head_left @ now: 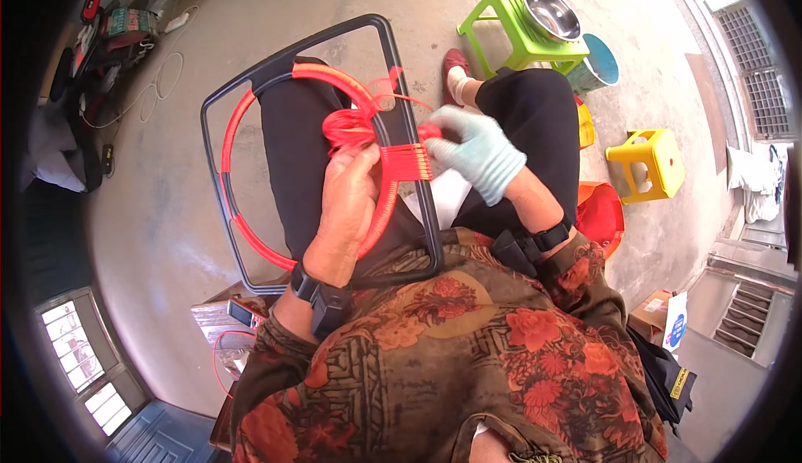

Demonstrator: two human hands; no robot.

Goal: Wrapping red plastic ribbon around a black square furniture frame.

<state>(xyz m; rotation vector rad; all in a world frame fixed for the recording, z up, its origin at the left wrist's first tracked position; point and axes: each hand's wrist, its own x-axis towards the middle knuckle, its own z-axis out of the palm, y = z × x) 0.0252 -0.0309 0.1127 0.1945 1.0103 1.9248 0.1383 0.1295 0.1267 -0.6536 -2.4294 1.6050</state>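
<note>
A black rectangular frame (pixel 214 158) with rounded corners rests across my lap. Inside it is a ring (pixel 266 242) wrapped in red and orange strip. A band of red strip (pixel 404 163) is wound in rows between the ring and the frame's right bar. My bare left hand (pixel 346 197) grips the ring's right side beside that band, its fingers partly hidden. Just above my left thumb bunches a loose bundle of red plastic strip (pixel 347 131). My right hand (pixel 478 153), in a pale blue-green glove, pinches more red strip (pixel 428 132) at the outer side of the right bar.
Beyond my knees a green stool (pixel 524 48) carries a metal bowl (pixel 551 14), with a blue bucket (pixel 598 63) beside it. A yellow stool (pixel 649 165) and a red bag (pixel 600 215) are to the right. Cables (pixel 159 87) lie on the floor at left.
</note>
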